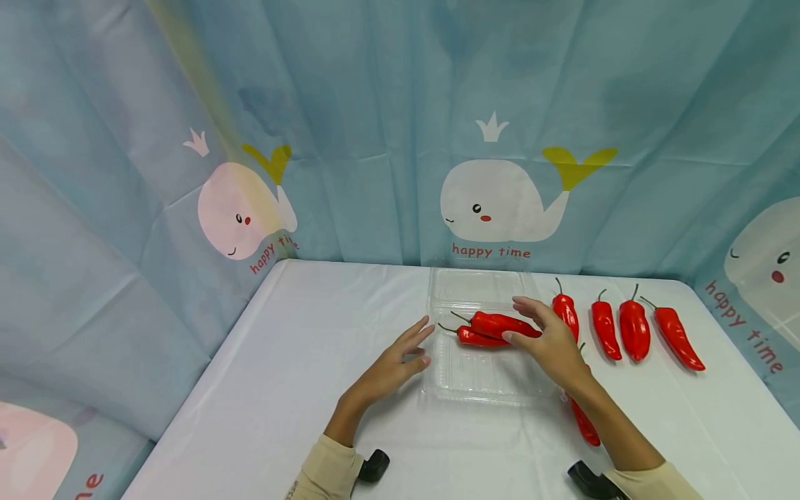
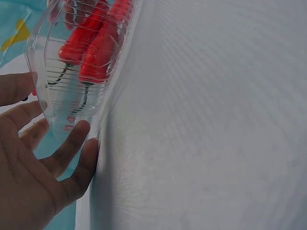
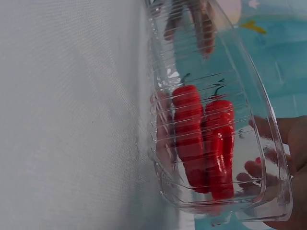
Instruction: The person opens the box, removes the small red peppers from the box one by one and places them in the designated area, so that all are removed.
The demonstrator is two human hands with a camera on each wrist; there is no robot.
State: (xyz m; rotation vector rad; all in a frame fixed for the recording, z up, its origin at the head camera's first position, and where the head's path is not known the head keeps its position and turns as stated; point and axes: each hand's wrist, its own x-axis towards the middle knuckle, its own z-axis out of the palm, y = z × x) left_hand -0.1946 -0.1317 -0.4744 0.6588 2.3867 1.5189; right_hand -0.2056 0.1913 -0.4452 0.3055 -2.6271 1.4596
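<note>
A clear plastic container (image 1: 494, 385) lies on the white table with its hinged lid folded back behind it. Two red chili peppers (image 1: 500, 323) rest side by side in its tray, dark stems toward the left. My left hand (image 1: 390, 368) is at the tray's left end, fingers spread and fingertips right at the clear wall (image 2: 36, 96). Over the tray's right end is my right hand (image 1: 553, 347), its fingers apart and loosely bent. In the right wrist view, its fingers (image 3: 254, 175) show through the clear wall, beside the peppers (image 3: 220, 148) rather than around them.
To the right of the container lie several more red peppers (image 1: 635, 330), one of them (image 1: 584, 420) partly under my right forearm. A blue curtain (image 1: 375, 139) with whale prints hangs behind and beside the table. Dark wrist cameras (image 1: 375, 467) sit at both sleeves.
</note>
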